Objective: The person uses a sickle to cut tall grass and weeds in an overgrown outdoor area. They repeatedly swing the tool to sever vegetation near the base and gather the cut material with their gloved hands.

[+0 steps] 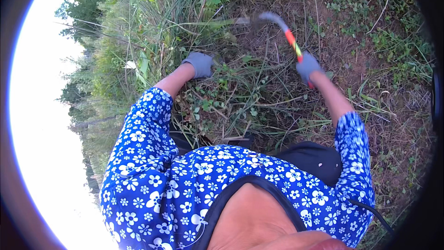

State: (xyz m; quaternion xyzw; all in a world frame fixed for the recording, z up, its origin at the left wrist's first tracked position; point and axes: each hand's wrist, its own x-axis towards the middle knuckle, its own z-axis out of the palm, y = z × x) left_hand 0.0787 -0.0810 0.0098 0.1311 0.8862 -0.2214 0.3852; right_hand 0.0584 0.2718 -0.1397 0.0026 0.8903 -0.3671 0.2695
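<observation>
My right hand (pixel 308 66), in a grey glove, grips the red and yellow handle of a sickle (pixel 290 38). Its curved metal blade reaches up and left above the ground, blurred toward the tip. My left hand (pixel 200 65), also gloved in grey, is down among grass and weeds (pixel 222 76) at the left. The fingers there are curled and partly hidden, so whether they hold any stems cannot be told. Between the hands lie tangled green stems and dry stalks (pixel 263 83).
Tall grass (pixel 177 3) rises along the left, with trees (pixel 81 14) and bright sky beyond. Reddish soil with dry litter (pixel 347 59) and low plants (pixel 412 52) extends to the right. A dark-trousered knee (pixel 312 161) is below. A black cord (pixel 373 211) hangs by my right sleeve.
</observation>
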